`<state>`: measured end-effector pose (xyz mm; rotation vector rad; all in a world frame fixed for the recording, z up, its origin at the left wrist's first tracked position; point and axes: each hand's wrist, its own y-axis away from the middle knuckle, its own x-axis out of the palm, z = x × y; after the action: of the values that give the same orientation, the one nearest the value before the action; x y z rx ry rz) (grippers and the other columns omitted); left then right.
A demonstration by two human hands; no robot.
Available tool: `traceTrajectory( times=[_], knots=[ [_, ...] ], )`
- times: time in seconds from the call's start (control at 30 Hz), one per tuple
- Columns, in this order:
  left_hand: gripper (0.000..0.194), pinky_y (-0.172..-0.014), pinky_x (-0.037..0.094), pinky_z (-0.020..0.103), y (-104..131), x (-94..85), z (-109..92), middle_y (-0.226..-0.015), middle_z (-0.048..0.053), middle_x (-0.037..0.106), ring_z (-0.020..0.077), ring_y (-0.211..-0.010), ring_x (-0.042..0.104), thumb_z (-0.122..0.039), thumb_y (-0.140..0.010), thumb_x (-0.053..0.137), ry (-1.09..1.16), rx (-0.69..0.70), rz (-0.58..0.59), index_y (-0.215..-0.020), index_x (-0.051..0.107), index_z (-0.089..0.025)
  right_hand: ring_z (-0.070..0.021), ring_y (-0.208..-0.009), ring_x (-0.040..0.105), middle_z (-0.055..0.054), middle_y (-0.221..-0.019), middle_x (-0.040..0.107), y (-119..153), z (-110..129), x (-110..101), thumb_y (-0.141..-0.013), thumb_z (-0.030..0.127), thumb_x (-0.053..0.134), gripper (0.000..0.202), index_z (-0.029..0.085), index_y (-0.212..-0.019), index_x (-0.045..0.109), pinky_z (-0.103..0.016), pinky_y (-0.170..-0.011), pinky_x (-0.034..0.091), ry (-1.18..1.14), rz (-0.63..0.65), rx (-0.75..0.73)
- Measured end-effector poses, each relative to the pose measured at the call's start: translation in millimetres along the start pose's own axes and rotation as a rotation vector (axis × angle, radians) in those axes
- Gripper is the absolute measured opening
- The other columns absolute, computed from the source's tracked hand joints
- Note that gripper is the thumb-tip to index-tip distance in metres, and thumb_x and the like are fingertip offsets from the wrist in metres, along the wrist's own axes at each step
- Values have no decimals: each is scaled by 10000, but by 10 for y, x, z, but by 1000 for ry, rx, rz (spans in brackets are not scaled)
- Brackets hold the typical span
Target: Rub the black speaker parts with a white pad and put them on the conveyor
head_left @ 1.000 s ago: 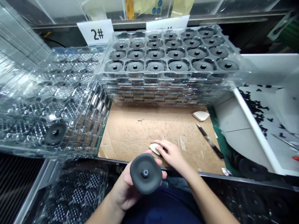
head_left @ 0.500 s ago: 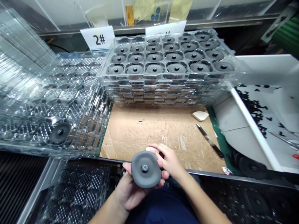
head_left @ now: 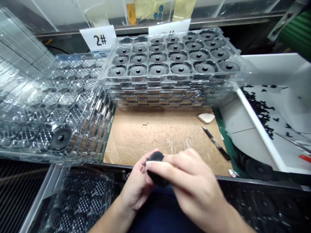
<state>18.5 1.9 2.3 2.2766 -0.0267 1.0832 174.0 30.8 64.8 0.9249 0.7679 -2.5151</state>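
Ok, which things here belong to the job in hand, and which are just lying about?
Job, apparently:
black disc in left hand
clear tray holding similar discs

Lying about, probably:
pen
pale wedge on cardboard, possibly a spare

Black disc [head_left: 156,178], brown cardboard [head_left: 136,136], white bin [head_left: 258,126], blue dots [head_left: 160,15]

Black disc [head_left: 157,179], round, matte, tilted, partly covered; held up by table's [head_left: 116,165] front edge; pale pad [head_left: 149,165], mostly hidden, pinched at disc's side.
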Motion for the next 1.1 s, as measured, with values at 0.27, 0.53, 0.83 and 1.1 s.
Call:
traceTrajectory(
  times=[0.27, 0.53, 0.83, 1.1],
  knots=[
    [593, -850, 468, 262, -48, -26, -42, -1058, 48, 687, 199, -975, 620, -334, -463, 839, 14, 73, 75, -1020, 659, -241, -150, -731, 564, -19, -898, 668, 53, -64, 90, -842, 38, 429, 355, 231, -1075, 614, -285, -629, 422, -100, -63, 17],
    [515, -788, 498, 211, -115, 44, -7, -994, 12, 701, 151, -918, 633, -311, -498, 826, 118, 119, -27, -986, 673, -255, -155, -825, 611, -17, -934, 678, -18, -198, 176, -857, 109, 488, 278, 245, -1053, 630, -288, -705, 471, -202, -145, 200],
    [491, -900, 475, 320, -223, 80, 2, -1067, 59, 673, 228, -974, 636, -348, -566, 778, 191, 107, -50, -1018, 648, -207, -206, -743, 654, -59, -834, 712, 628, -992, 551, -795, 319, 574, 202, 194, -863, 718, -314, -645, 506, -228, -110, 648],
    [490, -802, 498, 216, -211, 238, 55, -1001, 29, 696, 164, -929, 636, -295, -572, 793, 91, 71, -47, -1036, 648, -239, -159, -901, 575, -46, -1031, 644, 51, -149, 205, -866, 120, 474, 307, 203, -1148, 561, -292, -765, 441, -121, -273, 239]
  ],
)
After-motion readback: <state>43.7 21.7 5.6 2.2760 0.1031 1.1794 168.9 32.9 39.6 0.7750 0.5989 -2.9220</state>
